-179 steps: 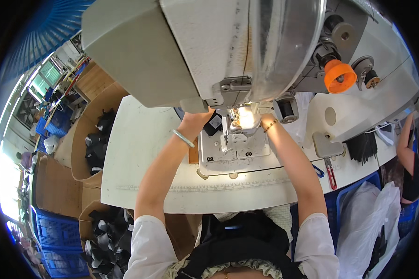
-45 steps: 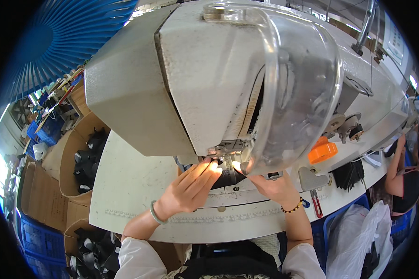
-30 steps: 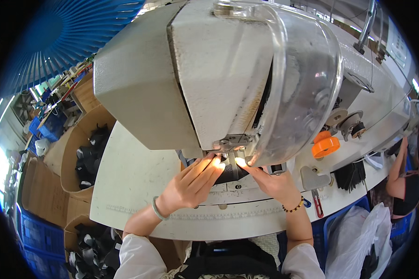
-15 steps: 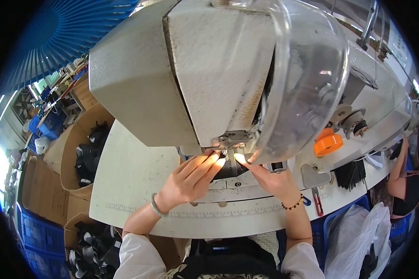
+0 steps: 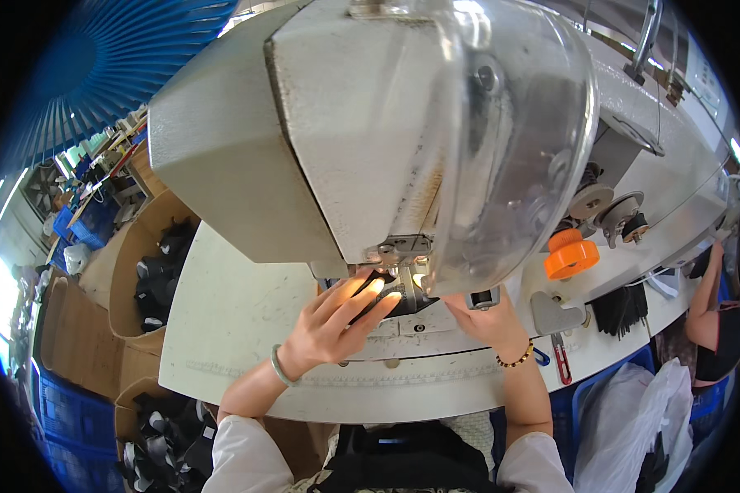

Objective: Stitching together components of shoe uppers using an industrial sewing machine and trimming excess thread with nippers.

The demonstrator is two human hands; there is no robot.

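My left hand [image 5: 330, 323] lies on a small black piece [image 5: 400, 301] under the head of a sewing machine [image 5: 370, 123]. Its fingers are stretched and spread, with the tips lit by the machine's lamp near the needle area. My right hand [image 5: 492, 324] is at the right of that piece, beside a small dark metal part [image 5: 483, 298]. The machine's clear cover and this part hide most of its fingertips, so I cannot make out whether it touches anything.
White worktable [image 5: 238, 329] with a ruler strip along its front. Red cutter [image 5: 561, 359], black strips [image 5: 619, 311] and orange knob [image 5: 571, 255] at right. Cartons [image 5: 127, 287] of black pieces stand left, a blue fan [image 5: 99, 66] above. A plastic bag [image 5: 633, 427] and another person [image 5: 713, 329] are at right.
My right hand has drawn back to the right from the black piece. The left hand stays on it, its fingers more spread. The view has shifted slightly.
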